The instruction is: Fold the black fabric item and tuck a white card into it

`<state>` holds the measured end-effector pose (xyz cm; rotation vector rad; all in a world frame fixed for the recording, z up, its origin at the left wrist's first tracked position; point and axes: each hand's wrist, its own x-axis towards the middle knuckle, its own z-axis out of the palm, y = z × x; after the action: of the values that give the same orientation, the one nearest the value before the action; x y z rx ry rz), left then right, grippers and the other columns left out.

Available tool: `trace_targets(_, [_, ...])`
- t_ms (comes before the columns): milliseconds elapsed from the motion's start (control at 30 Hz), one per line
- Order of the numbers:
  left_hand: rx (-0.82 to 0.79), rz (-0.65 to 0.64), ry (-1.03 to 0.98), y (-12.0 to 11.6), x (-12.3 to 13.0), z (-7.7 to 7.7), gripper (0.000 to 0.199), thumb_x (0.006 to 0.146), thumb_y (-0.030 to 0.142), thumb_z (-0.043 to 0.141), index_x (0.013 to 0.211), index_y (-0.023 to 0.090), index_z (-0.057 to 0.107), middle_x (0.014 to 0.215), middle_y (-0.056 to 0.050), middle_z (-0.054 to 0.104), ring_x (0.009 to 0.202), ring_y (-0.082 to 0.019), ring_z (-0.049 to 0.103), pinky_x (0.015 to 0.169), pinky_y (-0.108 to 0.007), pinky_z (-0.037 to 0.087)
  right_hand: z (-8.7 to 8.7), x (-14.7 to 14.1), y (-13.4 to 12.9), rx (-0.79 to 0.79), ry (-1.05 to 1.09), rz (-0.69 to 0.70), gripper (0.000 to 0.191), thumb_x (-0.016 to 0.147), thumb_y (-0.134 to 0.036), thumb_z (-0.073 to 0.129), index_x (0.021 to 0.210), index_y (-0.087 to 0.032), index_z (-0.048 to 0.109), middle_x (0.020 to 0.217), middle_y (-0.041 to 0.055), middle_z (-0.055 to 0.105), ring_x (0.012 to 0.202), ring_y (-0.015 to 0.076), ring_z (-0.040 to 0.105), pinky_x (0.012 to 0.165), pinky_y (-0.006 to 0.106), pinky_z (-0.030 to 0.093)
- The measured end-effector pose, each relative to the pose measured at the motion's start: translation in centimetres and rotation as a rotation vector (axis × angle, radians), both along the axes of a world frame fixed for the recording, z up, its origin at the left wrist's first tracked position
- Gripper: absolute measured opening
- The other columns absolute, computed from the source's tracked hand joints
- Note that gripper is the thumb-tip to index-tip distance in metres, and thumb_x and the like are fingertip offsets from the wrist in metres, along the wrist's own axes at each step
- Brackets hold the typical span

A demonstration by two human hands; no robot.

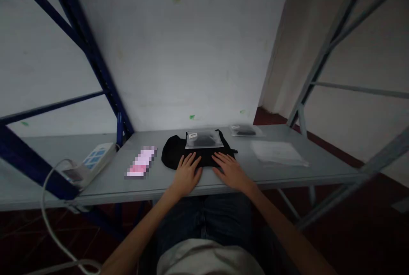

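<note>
Both hands are lying flat and open, left hand and right hand pressing the near edge of the cloth on the table; it is looking soft, light and limp, best pinched at its edges, a bag resting on top

Dim, flat indoor light.
Wall above the tabletop is brightest; floor below is murky, frame edges bend.
</note>
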<state>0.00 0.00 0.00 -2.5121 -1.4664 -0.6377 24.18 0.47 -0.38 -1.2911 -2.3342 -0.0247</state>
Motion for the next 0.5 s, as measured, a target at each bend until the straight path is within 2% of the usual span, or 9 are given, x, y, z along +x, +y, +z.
trace_targets(333, [0.021,-0.001,-0.02,0.1,0.0,-0.3,0.048,0.105,0.038,0.045,0.149,0.022,0.055,0.159,-0.013,0.049,0.15,-0.029,0.043,0.125,-0.057,0.031,0.0,0.0,-0.2,0.001,-0.008,-0.003,0.054,0.105,-0.041,0.048,0.155,-0.022,0.049,0.158,0.0128,0.049,0.15,0.0287,0.042,0.123,0.055,0.035])
trace_targets(500, [0.004,0.001,-0.007,0.0,0.1,0.0,0.048,0.105,0.038,0.044,0.149,0.021,0.054,0.16,-0.013,0.048,0.15,-0.029,0.043,0.125,-0.057,0.03,1.6,-0.9,1.2,0.049,-0.001,0.052,0.055,0.105,-0.036,0.044,0.158,-0.019,0.043,0.161,0.0122,0.047,0.152,0.0266,0.039,0.126,0.051,0.032])
